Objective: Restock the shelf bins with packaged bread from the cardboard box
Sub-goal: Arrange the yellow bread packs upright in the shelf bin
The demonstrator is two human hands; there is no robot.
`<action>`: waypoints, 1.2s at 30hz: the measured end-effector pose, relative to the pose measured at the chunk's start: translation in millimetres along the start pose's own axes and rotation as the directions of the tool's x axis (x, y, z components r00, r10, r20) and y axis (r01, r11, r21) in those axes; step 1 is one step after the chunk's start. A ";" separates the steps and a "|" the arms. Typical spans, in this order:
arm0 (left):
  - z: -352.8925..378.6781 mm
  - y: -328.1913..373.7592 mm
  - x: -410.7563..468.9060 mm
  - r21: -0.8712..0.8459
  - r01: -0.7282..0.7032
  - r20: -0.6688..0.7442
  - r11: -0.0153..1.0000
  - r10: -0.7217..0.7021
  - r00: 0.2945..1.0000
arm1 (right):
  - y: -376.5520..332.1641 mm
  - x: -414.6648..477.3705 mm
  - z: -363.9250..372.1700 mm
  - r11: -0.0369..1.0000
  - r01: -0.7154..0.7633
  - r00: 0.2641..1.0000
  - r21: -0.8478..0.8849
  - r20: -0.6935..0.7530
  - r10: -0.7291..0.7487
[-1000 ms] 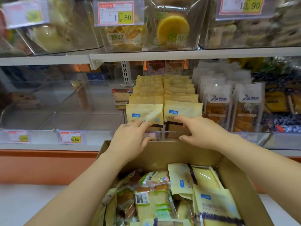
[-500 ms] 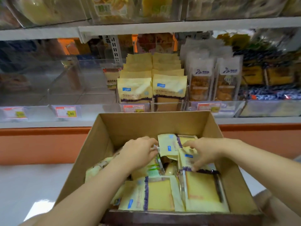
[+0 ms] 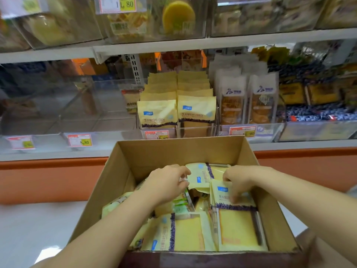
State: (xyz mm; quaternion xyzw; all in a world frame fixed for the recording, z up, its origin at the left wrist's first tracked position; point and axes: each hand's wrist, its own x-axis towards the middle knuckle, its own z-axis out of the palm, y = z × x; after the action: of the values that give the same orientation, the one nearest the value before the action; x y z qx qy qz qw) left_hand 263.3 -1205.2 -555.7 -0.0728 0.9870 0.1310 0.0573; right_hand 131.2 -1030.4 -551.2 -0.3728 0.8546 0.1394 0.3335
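An open cardboard box [image 3: 135,157] stands in front of the shelf, holding several pale yellow bread packs with purple bands. My left hand [image 3: 168,182] pinches the left edge of a yellow pack [image 3: 199,177] near the box's far side. My right hand [image 3: 239,178] has its fingers curled over the top of another yellow pack [image 3: 233,202] on the right. Two rows of the same yellow packs [image 3: 177,111] fill the clear shelf bin straight behind the box.
Clear bins [image 3: 77,113] to the left of the yellow packs hold almost nothing. White bread packs [image 3: 249,105] and dark blue packs [image 3: 316,115] fill bins to the right. An upper shelf [image 3: 193,43] of bins hangs above. Price tags [image 3: 80,140] line the shelf edge.
One second ago both hands were at the front yellow packs in the shelf bin. They have come down into the box and taken hold of packs there.
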 end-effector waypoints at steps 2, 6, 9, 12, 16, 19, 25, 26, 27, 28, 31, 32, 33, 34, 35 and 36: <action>-0.3 1.3 -0.7 -0.027 0.000 0.024 1.000 0.001 1.000 | 5.4 -1.1 -1.3 0.997 0.076 0.996 0.016 -0.049 -0.075; -2.5 7.4 -1.3 -0.127 -0.028 0.099 0.991 0.041 0.994 | 6.5 -21.7 -18.8 0.972 0.221 0.967 0.077 -0.147 -0.208; -12.8 18.3 -3.0 -0.311 -0.059 0.091 0.949 0.092 0.992 | 2.0 -46.8 -39.6 0.956 0.290 0.911 0.052 -0.322 -0.258; -33.3 28.1 -1.5 -0.324 -0.100 -0.052 0.941 0.088 0.995 | -2.9 -68.3 -63.1 0.952 0.307 0.782 0.015 -0.574 -0.243; -76.5 29.4 15.6 -0.353 -0.113 -0.328 0.929 -0.010 0.945 | -6.7 -75.8 -95.1 0.926 0.377 0.489 0.021 -0.853 -0.180; -108.0 26.8 33.1 -0.395 -0.132 -0.449 0.909 -0.065 0.891 | -9.2 -70.5 -118.6 0.891 0.452 0.327 0.034 -0.936 -0.130; -126.8 22.6 63.7 -0.368 -0.137 -0.539 0.920 -0.091 0.837 | -2.0 -48.8 -144.7 0.891 0.451 0.256 0.047 -0.963 -0.079; -123.5 21.6 68.7 -0.386 -0.136 -0.526 0.912 -0.096 0.845 | 0.2 -45.4 -145.9 0.892 0.449 0.269 0.050 -0.960 -0.082; -119.3 20.8 73.2 -0.406 -0.133 -0.513 0.904 -0.105 0.852 | 2.3 -42.5 -146.7 0.894 0.445 0.280 0.046 -0.956 -0.090; -114.4 19.7 76.9 -0.424 -0.131 -0.505 0.896 -0.114 0.856 | 3.6 -39.8 -147.3 0.898 0.438 0.290 0.036 -0.951 -0.103; -100.0 15.2 84.0 -0.492 -0.123 -0.486 0.862 -0.155 0.860 | 4.5 -30.2 -147.3 0.914 0.406 0.331 -0.004 -0.931 -0.151; -95.5 12.6 85.4 -0.505 -0.109 -0.475 0.856 -0.171 0.863 | 3.8 -26.4 -147.4 0.918 0.397 0.351 -0.013 -0.922 -0.165; -91.5 9.7 86.6 -0.508 -0.090 -0.464 0.857 -0.184 0.867 | 3.8 -22.2 -147.5 0.920 0.391 0.365 -0.022 -0.914 -0.177; -88.5 7.1 87.0 -0.504 -0.071 -0.456 0.861 -0.195 0.869 | 3.9 -17.3 -147.6 0.921 0.388 0.361 -0.035 -0.914 -0.187; -85.7 4.7 86.9 -0.495 -0.057 -0.455 0.867 -0.203 0.867 | 5.1 -12.1 -147.3 0.922 0.384 0.336 -0.044 -0.924 -0.183; -83.4 2.7 86.7 -0.483 -0.051 -0.464 0.874 -0.206 0.861 | 6.7 -7.4 -146.6 0.925 0.378 0.293 -0.045 -0.942 -0.165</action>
State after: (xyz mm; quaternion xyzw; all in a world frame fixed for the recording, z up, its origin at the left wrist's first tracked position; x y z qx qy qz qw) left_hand 169.9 -1236.0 -486.5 -0.1573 0.8999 0.3449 -0.2157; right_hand 61.6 -1093.1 -438.0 -0.4914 0.8222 -0.2375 -0.1618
